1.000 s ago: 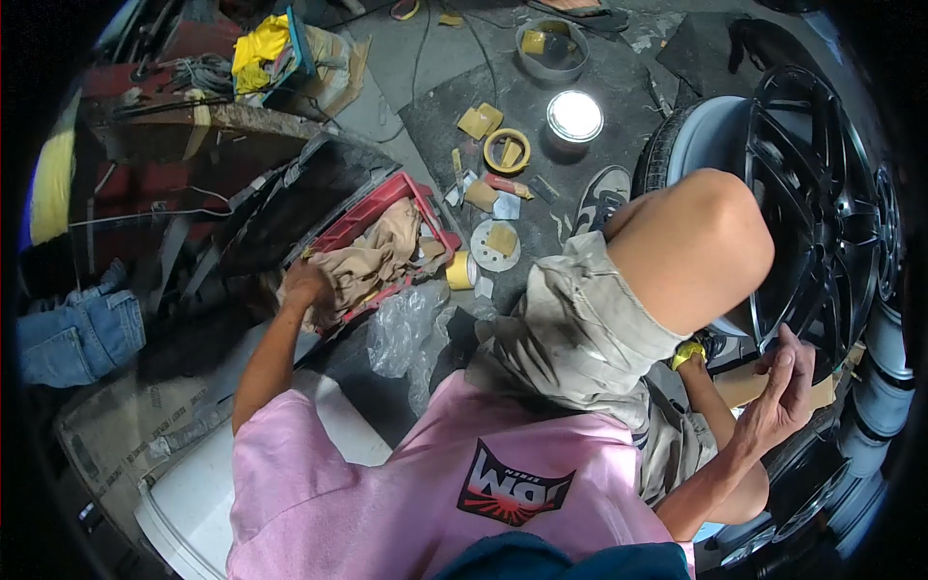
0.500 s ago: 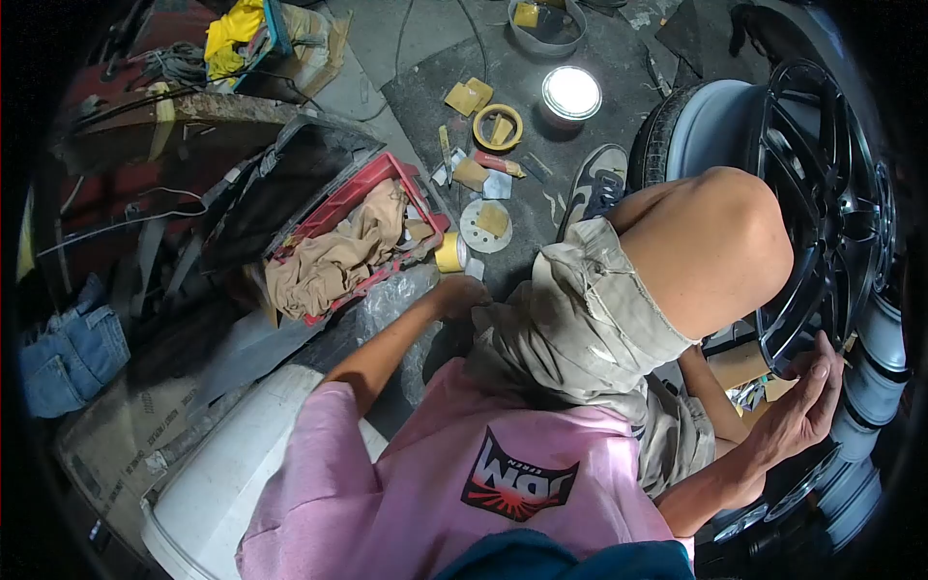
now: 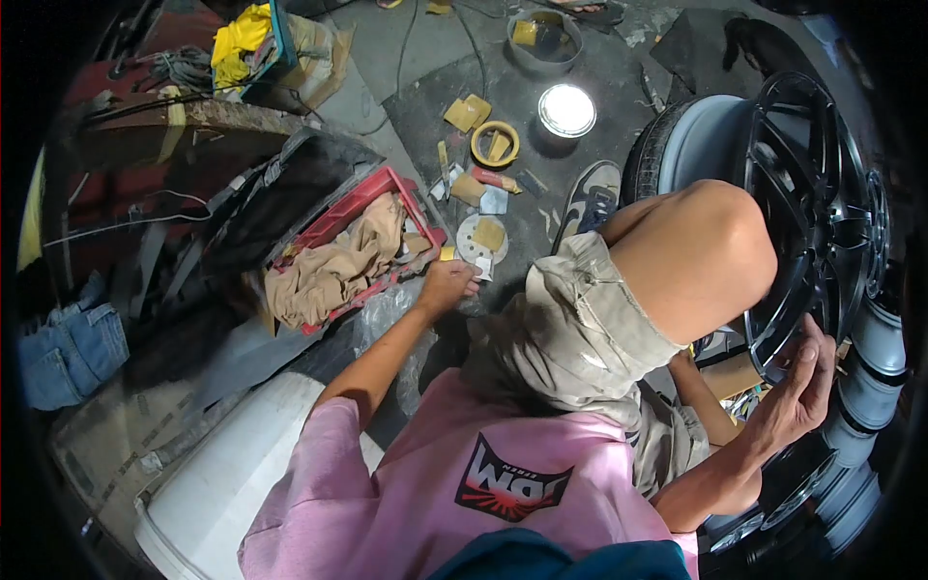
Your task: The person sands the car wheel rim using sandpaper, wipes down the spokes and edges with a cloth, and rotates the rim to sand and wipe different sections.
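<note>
Away from the red crate (image 3: 341,214) since a second ago, the left hand (image 3: 448,288) bends beside a white scrap (image 3: 484,269), the nearer of the two hands; the right (image 3: 791,394) curls loosely by the upright black wheel (image 3: 823,228); either's grip I cannot tell; a pale disc (image 3: 468,236) lies beyond the scrap

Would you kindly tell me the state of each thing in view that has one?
Red crate, open, holding crumpled brown material
Black wheel, standing on edge
Grey basin, open, yellow piece inside
Yellow tape roll, lying flat
Clear plastic, crumpled
Left hand, beside a white scrap, grip unclear
Right hand, near wheel's edge, grip unclear
</note>
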Tool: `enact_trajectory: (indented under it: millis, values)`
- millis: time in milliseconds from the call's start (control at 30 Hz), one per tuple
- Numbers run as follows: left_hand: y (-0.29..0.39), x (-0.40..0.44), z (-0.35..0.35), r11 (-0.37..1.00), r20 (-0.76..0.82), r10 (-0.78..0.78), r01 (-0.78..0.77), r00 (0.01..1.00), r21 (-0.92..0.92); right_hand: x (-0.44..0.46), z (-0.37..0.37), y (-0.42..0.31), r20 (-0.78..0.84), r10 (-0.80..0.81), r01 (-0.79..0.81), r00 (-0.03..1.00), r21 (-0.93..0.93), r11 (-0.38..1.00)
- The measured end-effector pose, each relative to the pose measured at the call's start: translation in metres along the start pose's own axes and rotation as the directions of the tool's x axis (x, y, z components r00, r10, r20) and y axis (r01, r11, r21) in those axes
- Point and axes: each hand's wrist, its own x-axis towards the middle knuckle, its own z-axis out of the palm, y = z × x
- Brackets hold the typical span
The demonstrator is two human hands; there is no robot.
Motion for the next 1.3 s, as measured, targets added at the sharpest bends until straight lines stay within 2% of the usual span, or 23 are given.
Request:
enact_trajectory:
  millis: [33, 133, 200, 267, 333, 400, 467, 500, 567, 633, 667, 733, 833, 933, 1000, 1033, 1067, 1133, 1167, 1200, 1233, 1267, 1300]
  values:
    - [0.024, -0.007, -0.002, 0.974, 0.075, -0.028, 0.044, 0.997, -0.224, 0.001, 0.001, -0.006, 0.013, -0.008, 0.007, 1.0, 0.054, 0.999]
    - [0.108, -0.035, -0.005, 0.881, 0.12, 0.067, -0.002, 0.99, -0.474, 0.002, 0.001, -0.016, 0.027, -0.049, 0.046, 0.998, 0.093, 0.995]
    - [0.158, -0.055, -0.005, 0.876, 0.128, 0.257, -0.175, 0.958, -0.45, 0.006, -0.001, -0.032, 0.062, -0.07, 0.061, 0.996, 0.142, 0.988]
    - [0.203, -0.078, 0.0, 0.845, 0.147, 0.371, -0.267, 0.917, -0.464, 0.007, -0.001, -0.042, 0.104, -0.159, 0.141, 0.982, 0.164, 0.976]
    - [0.231, -0.101, 0.007, 0.793, 0.189, 0.47, -0.319, 0.862, -0.519, 0.011, 0.013, -0.07, 0.182, -0.405, 0.374, 0.896, 0.184, 0.909]
    - [0.249, -0.129, 0.014, 0.77, 0.291, 0.515, -0.285, 0.806, -0.571, 0.002, 0.025, -0.1, 0.354, -0.338, 0.26, 0.872, 0.251, 0.933]
    - [0.261, -0.155, 0.026, 0.752, 0.372, 0.547, -0.245, 0.75, -0.612, -0.001, 0.044, -0.114, 0.407, -0.343, 0.238, 0.847, 0.287, 0.928]
    - [0.261, -0.156, 0.028, 0.75, 0.461, 0.592, -0.244, 0.661, -0.614, -0.005, 0.052, -0.117, 0.408, -0.37, 0.238, 0.835, 0.338, 0.91]
    - [0.26, -0.172, 0.036, 0.772, 0.455, 0.563, -0.243, 0.69, -0.587, -0.01, 0.062, -0.115, 0.37, -0.477, 0.292, 0.797, 0.455, 0.841]
    - [0.256, -0.179, 0.038, 0.78, 0.452, 0.537, -0.215, 0.712, -0.588, -0.017, 0.063, -0.111, 0.378, -0.501, 0.303, 0.778, 0.473, 0.827]
    - [0.258, -0.179, 0.039, 0.788, 0.515, 0.578, -0.271, 0.633, -0.552, -0.022, 0.062, -0.11, 0.382, -0.516, 0.311, 0.766, 0.483, 0.819]
    - [0.256, -0.177, 0.033, 0.767, 0.589, 0.641, -0.377, 0.492, -0.52, -0.029, 0.058, -0.112, 0.479, -0.395, 0.15, 0.784, 0.472, 0.869]
    - [0.26, -0.179, 0.024, 0.715, 0.528, 0.677, -0.627, 0.512, -0.309, -0.038, 0.071, -0.107, 0.515, -0.342, 0.114, 0.786, 0.422, 0.899]
    - [0.265, -0.172, -0.011, 0.667, 0.475, 0.706, -0.718, 0.525, -0.198, -0.04, 0.096, -0.112, 0.496, -0.331, 0.104, 0.802, 0.431, 0.896]
    - [0.247, -0.146, -0.053, 0.76, 0.281, 0.649, -0.594, 0.707, -0.263, -0.038, 0.109, -0.116, 0.441, -0.423, 0.258, 0.792, 0.387, 0.885]
    - [0.242, -0.134, -0.072, 0.83, 0.124, 0.553, -0.534, 0.824, -0.16, -0.038, 0.113, -0.118, 0.477, -0.402, 0.24, 0.782, 0.365, 0.9]
    - [0.234, -0.12, -0.091, 0.892, -0.048, 0.444, -0.447, 0.895, -0.073, -0.037, 0.118, -0.12, 0.482, -0.405, 0.239, 0.777, 0.369, 0.898]
    - [0.18, -0.07, -0.134, 0.922, -0.154, 0.357, -0.321, 0.921, 0.215, -0.035, 0.131, -0.12, 0.509, -0.438, 0.322, 0.741, 0.302, 0.897]
    - [0.14, -0.039, -0.158, 0.865, -0.114, 0.357, -0.282, 0.927, 0.415, -0.036, 0.138, -0.119, 0.515, -0.434, 0.318, 0.739, 0.302, 0.899]
    - [0.103, -0.011, -0.172, 0.767, -0.073, 0.347, -0.238, 0.935, 0.595, -0.037, 0.146, -0.119, 0.573, -0.438, 0.376, 0.693, 0.232, 0.897]
    - [0.084, 0.002, -0.166, 0.885, -0.072, 0.213, -0.161, 0.974, 0.437, -0.039, 0.154, -0.119, 0.631, -0.434, 0.437, 0.643, 0.164, 0.885]
    - [0.064, 0.013, -0.16, 0.962, -0.048, 0.076, -0.061, 0.996, 0.266, -0.043, 0.161, -0.118, 0.638, -0.43, 0.433, 0.638, 0.164, 0.886]
    - [0.029, 0.037, -0.16, 0.979, -0.059, 0.059, -0.046, 0.997, 0.2, -0.047, 0.17, -0.118, 0.659, -0.413, 0.446, 0.629, 0.13, 0.885]
